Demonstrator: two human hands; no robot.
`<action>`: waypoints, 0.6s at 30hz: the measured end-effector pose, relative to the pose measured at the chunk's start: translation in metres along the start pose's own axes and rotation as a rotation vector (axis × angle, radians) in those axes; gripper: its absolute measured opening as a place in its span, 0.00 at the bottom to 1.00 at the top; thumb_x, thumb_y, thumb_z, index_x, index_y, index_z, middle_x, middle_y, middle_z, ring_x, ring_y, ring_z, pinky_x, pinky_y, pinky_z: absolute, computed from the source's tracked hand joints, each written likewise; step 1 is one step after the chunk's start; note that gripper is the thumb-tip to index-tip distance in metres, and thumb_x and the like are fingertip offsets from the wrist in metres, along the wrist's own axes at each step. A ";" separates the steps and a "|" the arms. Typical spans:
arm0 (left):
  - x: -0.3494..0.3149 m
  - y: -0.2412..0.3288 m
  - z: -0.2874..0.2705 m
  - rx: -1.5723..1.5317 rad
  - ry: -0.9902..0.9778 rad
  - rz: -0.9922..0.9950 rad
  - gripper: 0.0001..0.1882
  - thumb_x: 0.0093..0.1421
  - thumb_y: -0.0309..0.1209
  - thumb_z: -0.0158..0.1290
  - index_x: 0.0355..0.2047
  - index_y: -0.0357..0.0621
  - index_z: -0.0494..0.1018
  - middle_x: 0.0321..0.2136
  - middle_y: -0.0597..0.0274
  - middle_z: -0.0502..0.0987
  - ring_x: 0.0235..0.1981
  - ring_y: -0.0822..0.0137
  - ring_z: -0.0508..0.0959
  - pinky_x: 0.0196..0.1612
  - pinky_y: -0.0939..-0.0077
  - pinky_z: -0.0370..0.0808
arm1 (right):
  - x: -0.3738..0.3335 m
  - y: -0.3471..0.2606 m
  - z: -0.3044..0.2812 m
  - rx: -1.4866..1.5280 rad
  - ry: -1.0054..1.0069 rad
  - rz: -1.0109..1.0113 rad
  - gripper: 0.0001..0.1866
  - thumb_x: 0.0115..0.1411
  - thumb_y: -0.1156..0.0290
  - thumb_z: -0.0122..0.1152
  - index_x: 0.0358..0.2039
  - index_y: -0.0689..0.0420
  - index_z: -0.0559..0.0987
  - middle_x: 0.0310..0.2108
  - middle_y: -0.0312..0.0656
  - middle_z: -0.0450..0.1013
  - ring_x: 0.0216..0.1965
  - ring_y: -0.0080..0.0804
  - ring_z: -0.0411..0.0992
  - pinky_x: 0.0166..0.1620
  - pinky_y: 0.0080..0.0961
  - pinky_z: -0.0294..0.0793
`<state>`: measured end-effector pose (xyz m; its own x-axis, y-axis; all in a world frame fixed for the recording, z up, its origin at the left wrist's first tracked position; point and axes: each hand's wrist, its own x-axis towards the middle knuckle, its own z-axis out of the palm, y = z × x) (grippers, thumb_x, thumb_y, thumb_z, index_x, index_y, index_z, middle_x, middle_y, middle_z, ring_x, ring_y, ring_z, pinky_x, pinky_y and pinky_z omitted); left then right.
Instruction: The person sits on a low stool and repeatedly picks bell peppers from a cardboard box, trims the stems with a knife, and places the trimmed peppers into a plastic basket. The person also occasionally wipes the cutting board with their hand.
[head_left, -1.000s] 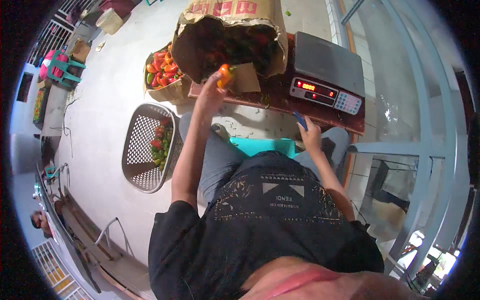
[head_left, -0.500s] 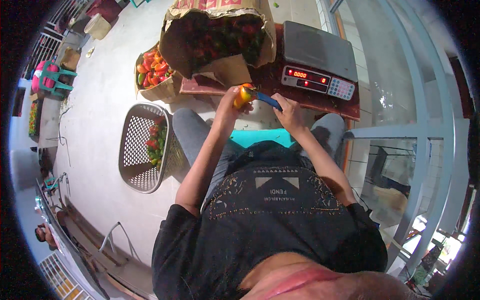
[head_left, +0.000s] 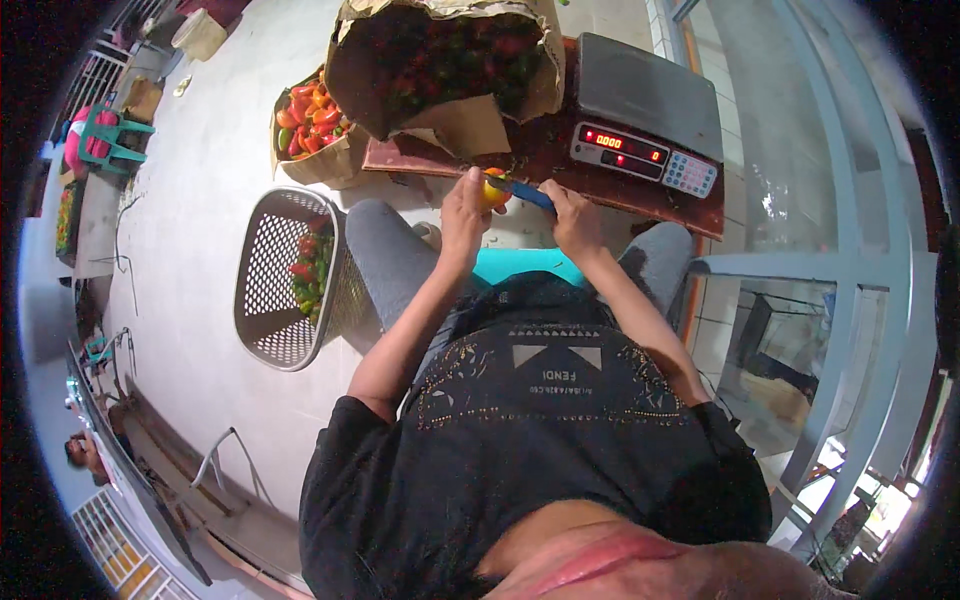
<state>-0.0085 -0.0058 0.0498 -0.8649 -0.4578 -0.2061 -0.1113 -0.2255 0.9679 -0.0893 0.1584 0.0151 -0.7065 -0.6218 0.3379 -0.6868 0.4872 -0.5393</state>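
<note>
My left hand is closed around an orange-yellow pepper above the gap between my knees. My right hand grips a slim blue-handled tool that looks like a knife or snips. Its dark tip reaches the upper end of the pepper, near the stem; how the tip meets it is too small to tell. Beyond my hands, a large brown paper bag of dark green and red peppers lies with its mouth toward me on a low red-brown table.
A scale with a lit display stands on the table at right. To my left are a grey plastic basket holding peppers and a carton of red-orange ones. A blue-grey metal frame rises on the right. Pale floor spreads left.
The pepper has turned in my left hand, so less of it shows. My right hand and the blue-handled tool have shifted slightly left, closer to it. The whole view has tilted a little.
</note>
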 end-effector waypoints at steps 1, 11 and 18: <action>0.001 -0.005 -0.001 0.011 -0.030 0.000 0.26 0.65 0.53 0.35 0.36 0.45 0.72 0.19 0.67 0.73 0.13 0.82 0.59 0.15 0.87 0.52 | -0.006 0.009 0.007 -0.020 -0.010 0.014 0.14 0.50 0.79 0.52 0.39 0.55 0.71 0.31 0.49 0.74 0.32 0.52 0.73 0.32 0.43 0.72; -0.022 -0.014 -0.023 0.002 -0.014 -0.119 0.28 0.64 0.55 0.34 0.37 0.43 0.71 0.20 0.65 0.73 0.17 0.78 0.68 0.19 0.84 0.61 | -0.029 0.061 0.047 -0.009 -0.056 0.370 0.14 0.59 0.69 0.49 0.44 0.58 0.73 0.30 0.54 0.74 0.32 0.53 0.72 0.32 0.42 0.70; 0.031 0.011 -0.116 -0.153 0.269 0.015 0.26 0.63 0.55 0.36 0.41 0.47 0.71 0.29 0.67 0.72 0.28 0.76 0.71 0.29 0.82 0.68 | -0.068 0.107 -0.022 0.003 -0.108 0.343 0.17 0.60 0.65 0.52 0.44 0.62 0.73 0.30 0.57 0.73 0.33 0.54 0.72 0.34 0.40 0.70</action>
<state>0.0199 -0.1224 0.0374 -0.7027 -0.6689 -0.2425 -0.0070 -0.3343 0.9424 -0.1184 0.2659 -0.0485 -0.8737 -0.4835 0.0538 -0.4123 0.6772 -0.6094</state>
